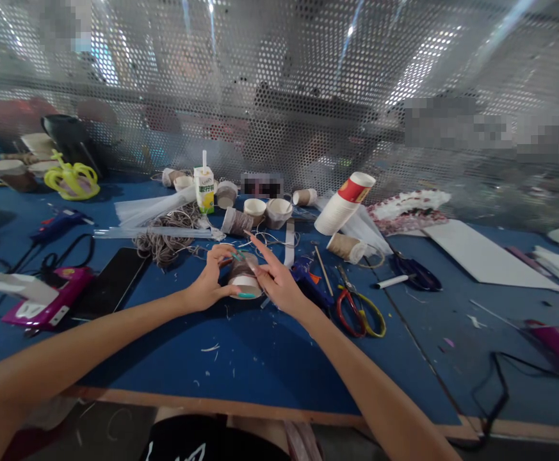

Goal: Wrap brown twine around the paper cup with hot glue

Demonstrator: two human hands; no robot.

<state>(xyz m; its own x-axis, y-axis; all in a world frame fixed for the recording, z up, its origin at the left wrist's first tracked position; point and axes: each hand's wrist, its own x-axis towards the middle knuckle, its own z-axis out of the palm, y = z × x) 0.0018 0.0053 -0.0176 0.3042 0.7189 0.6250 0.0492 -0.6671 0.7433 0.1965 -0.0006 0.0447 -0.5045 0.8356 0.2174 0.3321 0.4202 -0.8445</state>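
Observation:
A small paper cup [245, 287], its white rim toward me and its side wound with brown-grey cord [247, 262], lies tilted just above the table. My left hand [207, 276] grips it from the left, thumb along the rim and fingers over the far side. On the right, my right hand [278, 280] has its thumb and lower fingers against the cord, with the index finger stretched out past the cup. Whether a loose cord end is pinched there is hidden. Just behind stands another cord-wrapped cup [237, 221], lying on its side.
Red-and-yellow scissors [358, 312] and a blue glue gun [312, 282] lie right of my hands. A tangle of cord [166, 238], a phone [113, 282] and a purple glue gun [51, 298] are left. Behind are stacked paper cups [341, 208] and a drink carton [205, 191] against a perforated metal screen [241, 83].

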